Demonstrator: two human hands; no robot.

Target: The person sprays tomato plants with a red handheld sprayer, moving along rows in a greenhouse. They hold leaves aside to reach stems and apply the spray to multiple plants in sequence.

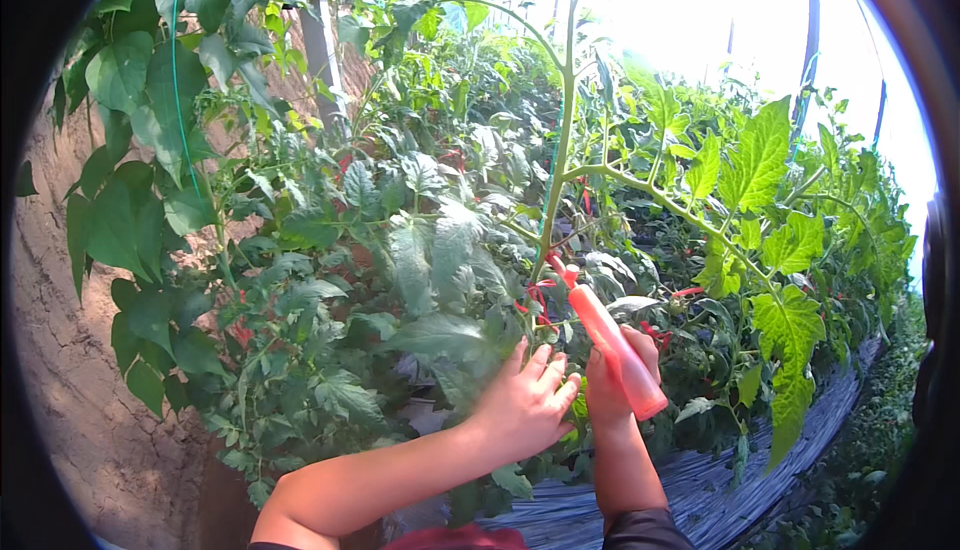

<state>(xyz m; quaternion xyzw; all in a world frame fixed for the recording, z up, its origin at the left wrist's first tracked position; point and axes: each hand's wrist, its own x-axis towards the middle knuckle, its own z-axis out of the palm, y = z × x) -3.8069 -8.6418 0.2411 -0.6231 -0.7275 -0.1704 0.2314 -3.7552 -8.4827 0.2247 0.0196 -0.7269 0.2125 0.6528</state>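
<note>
My right hand (621, 374) is closed around a red translucent squeeze bottle (616, 351), tilted with its narrow nozzle pointing up and left at the tomato plant's main stem (561, 167). To its left, my left hand (534, 392) reaches among the leaves with its fingers spread; whether the fingertips touch a stem or fruit cannot be told. Just above these fingertips, a red ribbon (537, 299) is tied around the lower stem. A thin green string (553, 152) runs up alongside that stem. A long leafy side branch (675, 206) arches to the right above the bottle.
Dense tomato foliage (345, 392) surrounds both hands. At the left stand broad-leaved climbing plants (124, 220) before an earthen wall (90, 415). A grey post (324, 62) rises behind. Bluish plastic sheeting (720, 501) covers ground at the lower right.
</note>
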